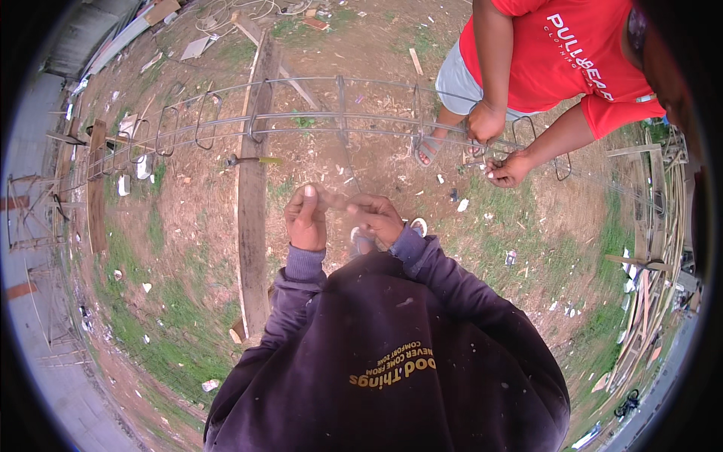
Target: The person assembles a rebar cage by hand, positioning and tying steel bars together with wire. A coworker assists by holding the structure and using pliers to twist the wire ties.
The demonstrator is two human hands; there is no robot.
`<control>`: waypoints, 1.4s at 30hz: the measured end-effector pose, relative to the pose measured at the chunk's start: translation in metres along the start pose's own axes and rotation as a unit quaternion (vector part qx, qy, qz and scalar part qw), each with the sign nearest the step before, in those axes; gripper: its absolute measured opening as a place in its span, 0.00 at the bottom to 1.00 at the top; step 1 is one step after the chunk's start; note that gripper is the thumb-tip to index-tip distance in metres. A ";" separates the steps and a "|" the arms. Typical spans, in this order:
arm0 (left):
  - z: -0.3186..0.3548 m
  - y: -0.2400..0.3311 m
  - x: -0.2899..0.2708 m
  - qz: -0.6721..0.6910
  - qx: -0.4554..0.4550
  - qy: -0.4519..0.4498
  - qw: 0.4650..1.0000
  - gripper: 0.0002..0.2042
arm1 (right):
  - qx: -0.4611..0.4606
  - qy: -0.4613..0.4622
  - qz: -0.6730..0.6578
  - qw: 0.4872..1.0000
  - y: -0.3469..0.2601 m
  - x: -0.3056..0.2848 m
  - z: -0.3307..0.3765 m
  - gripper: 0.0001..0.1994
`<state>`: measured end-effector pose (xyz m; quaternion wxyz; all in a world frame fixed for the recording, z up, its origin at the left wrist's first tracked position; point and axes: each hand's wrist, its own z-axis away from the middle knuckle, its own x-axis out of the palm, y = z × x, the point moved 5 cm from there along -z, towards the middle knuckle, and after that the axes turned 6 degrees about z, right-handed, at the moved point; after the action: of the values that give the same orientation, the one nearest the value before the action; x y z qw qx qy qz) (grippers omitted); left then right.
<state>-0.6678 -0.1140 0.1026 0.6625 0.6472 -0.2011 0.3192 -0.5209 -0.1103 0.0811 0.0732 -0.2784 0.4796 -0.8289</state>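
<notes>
- Beyond the left hand (305, 218) and right hand (376, 217), apart from both, the steel-bar cage (340, 114) runs crosswise.
- The two are held near each other, fingers bent; blur hides whether they pinch anything.
- Left of them, a hammer (269, 160) lies on a wooden plank (253, 226).
- Farther right, a co-worker's hand (487, 123) is at the cage.

Left hand (306, 218): here we have it, thumb raised, before our dark sweatshirt (361, 301).
Right hand (379, 217): just beside it, fingers towards the left; blur hides whether we're holding anything.
Steel cage (301, 115): bars and stirrups stretching across beyond us.
Co-worker (527, 53): red shirt, both hands at the cage, on our right!
Hammer (269, 160): yellow-handled, lying across the plank (253, 218) to our left.
Ground (181, 226): soil, grass, white scraps.
</notes>
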 end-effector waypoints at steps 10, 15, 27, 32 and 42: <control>0.018 -0.022 0.050 -0.061 -0.120 -0.048 0.990 0.12 | -0.156 -0.037 0.302 0.940 -0.009 -0.042 0.039 0.15; 0.045 -0.083 0.096 -0.441 -0.244 -0.416 0.757 0.10 | -0.110 -0.035 0.401 0.909 0.030 -0.083 0.092 0.13; 0.094 -0.211 0.205 -0.449 -0.207 -0.456 0.740 0.09 | 0.006 0.005 0.270 0.963 0.044 -0.221 0.232 0.12; 0.132 -0.312 0.262 -0.456 -0.214 -0.442 0.743 0.09 | 0.087 0.026 0.225 0.970 0.061 -0.316 0.319 0.11; 0.203 -0.487 0.419 -0.415 -0.249 -0.614 0.623 0.11 | -0.012 0.215 0.084 0.973 0.098 -0.453 0.489 0.09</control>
<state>-0.0051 -0.2253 0.0489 0.5827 0.5181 -0.3429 -0.5238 0.1026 -0.3551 0.0097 0.0341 -0.0531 0.5159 -0.8543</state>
